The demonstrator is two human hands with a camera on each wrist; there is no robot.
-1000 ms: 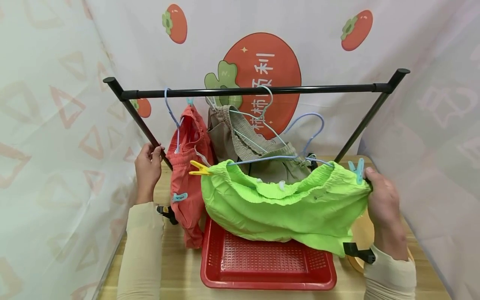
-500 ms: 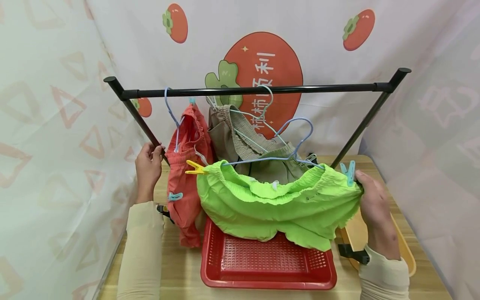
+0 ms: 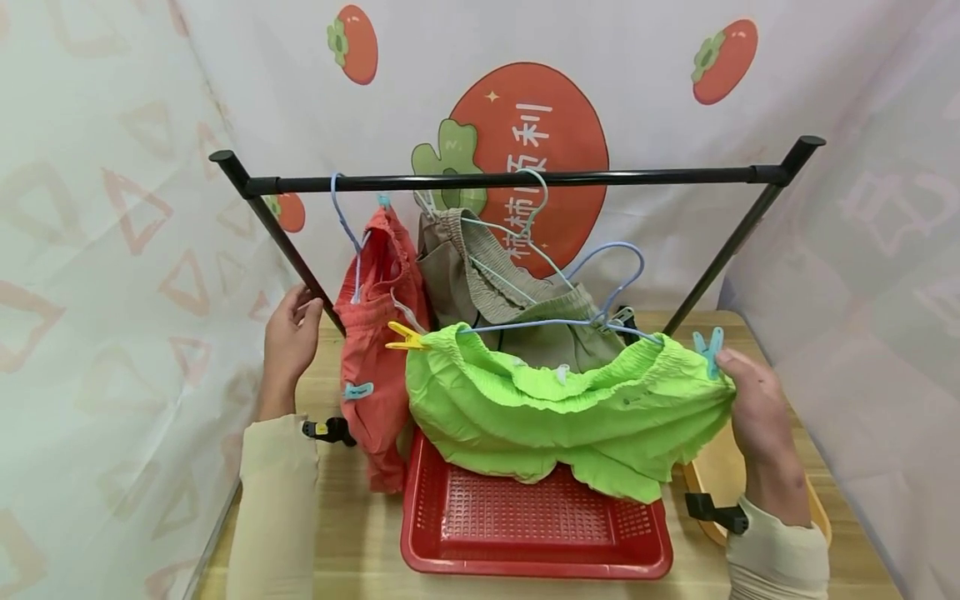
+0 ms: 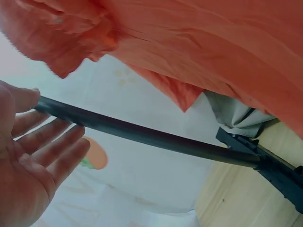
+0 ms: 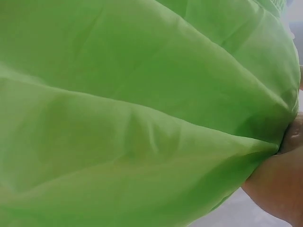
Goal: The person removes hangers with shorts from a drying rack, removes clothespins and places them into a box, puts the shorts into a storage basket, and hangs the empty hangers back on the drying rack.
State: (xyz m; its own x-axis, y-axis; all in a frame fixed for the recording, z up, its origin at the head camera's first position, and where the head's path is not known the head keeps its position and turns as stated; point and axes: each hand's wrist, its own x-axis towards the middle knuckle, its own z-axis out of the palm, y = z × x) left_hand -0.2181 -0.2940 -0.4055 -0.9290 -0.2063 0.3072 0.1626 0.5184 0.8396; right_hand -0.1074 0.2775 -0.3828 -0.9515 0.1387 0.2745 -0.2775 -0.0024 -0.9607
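In the head view my right hand (image 3: 761, 404) pinches the right side of bright green shorts (image 3: 540, 442) beside a blue clothespin (image 3: 711, 352). The shorts are spread on a blue hanger (image 3: 555, 322), its hook below the rack's bar, with a yellow clothespin (image 3: 406, 337) at their left end. Green cloth (image 5: 142, 118) fills the right wrist view, bunched at the thumb. My left hand (image 3: 291, 340) is at the rack's left leg. In the left wrist view its fairly straight fingers (image 4: 64, 146) lie behind the black pole (image 4: 142, 137), not wrapped round it.
The black bar (image 3: 637, 177) carries red shorts (image 3: 375, 350) on a blue hanger and grey-brown shorts (image 3: 457, 258) on a pale green hanger (image 3: 536, 208). Below the green shorts sits a red basket (image 3: 536, 569). A yellow tray (image 3: 821, 512) stands at the right.
The right hand shifted left with the green shorts, then back right a little. The left hand's fingers have loosened from the rack leg, and its wrist has moved slightly left.
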